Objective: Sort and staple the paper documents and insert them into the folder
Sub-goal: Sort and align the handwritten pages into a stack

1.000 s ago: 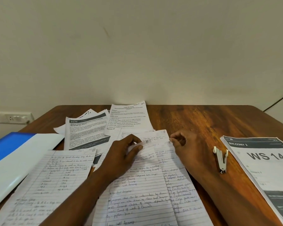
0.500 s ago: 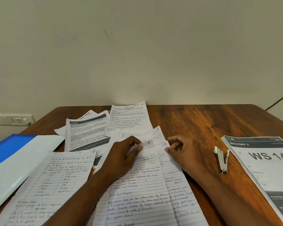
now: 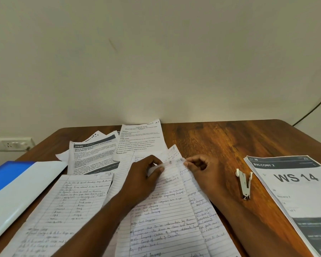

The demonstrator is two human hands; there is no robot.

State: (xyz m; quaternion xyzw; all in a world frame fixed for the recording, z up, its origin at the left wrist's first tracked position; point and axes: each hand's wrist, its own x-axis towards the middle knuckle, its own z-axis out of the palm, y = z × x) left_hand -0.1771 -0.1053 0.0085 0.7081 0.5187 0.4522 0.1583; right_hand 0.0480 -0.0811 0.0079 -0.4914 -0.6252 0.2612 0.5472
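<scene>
A dark wooden surface (image 3: 220, 145) with a rounded far edge stands against a plain cream wall (image 3: 156, 62). A white socket strip (image 3: 10, 144) is fixed to the wall at far left, and a thin dark cable (image 3: 315, 106) runs down the wall at far right. Loose papers cover the middle of the surface: two printed sheets (image 3: 93, 154) near the wall and lined handwritten pages (image 3: 167, 216) spread toward the viewer. A blue and white folder (image 3: 17, 184) lies at the left edge. At right sits a printed stack (image 3: 296, 193) headed "WS 14", with a small white stapler (image 3: 244, 183) just beside it. Both forearms reach in from below. The left hand (image 3: 143, 180) lies on the handwritten pages, thumb and fingers pinching the top edge of one sheet. The right hand (image 3: 202, 169) rests beside it, fingers curled, its fingertips pinching the top corner of the neighbouring page.
</scene>
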